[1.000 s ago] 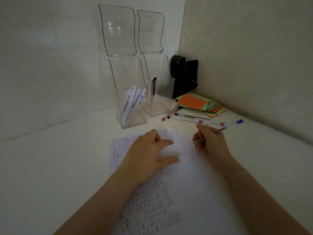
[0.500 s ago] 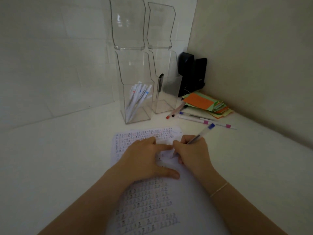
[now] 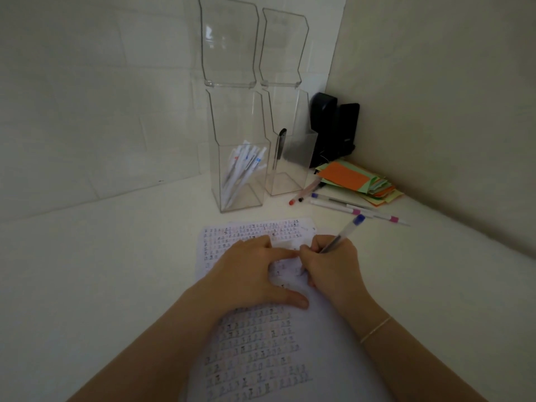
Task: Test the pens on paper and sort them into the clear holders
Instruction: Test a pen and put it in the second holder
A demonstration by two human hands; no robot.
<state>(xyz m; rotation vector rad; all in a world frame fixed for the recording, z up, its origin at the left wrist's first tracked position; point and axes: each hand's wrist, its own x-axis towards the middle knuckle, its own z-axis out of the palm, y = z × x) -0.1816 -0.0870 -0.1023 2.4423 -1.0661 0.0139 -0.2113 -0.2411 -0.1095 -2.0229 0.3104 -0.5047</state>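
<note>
2 hands meet over the paper (image 3: 261,343), which lies on the table (image 3: 101,271) in front of the holders. The left hand (image 3: 255,274) lies flat with fingers spread, pressing the sheet, most likely to keep it from sliding under the stroke. The right hand (image 3: 330,271) pinches a blue-capped pen (image 3: 342,236) in a writing grip, tip down at the sheet just beside the left forefinger, cap slanting up and away toward the holders; this looks like the test scribble, though the tip itself is hidden. Behind the paper stand 2 clear holders with tall backs. The left holder (image 3: 240,175) carries a leaning bunch of white pens (image 3: 240,172), too crowded to count. The right holder (image 3: 287,163), touching or just beside it, holds 1 dark pen (image 3: 280,149) upright against its left wall. Right of the holders, loose pens (image 3: 348,207) lie untested beside a stack of coloured notes (image 3: 356,181), so much sorting seems left.
</note>
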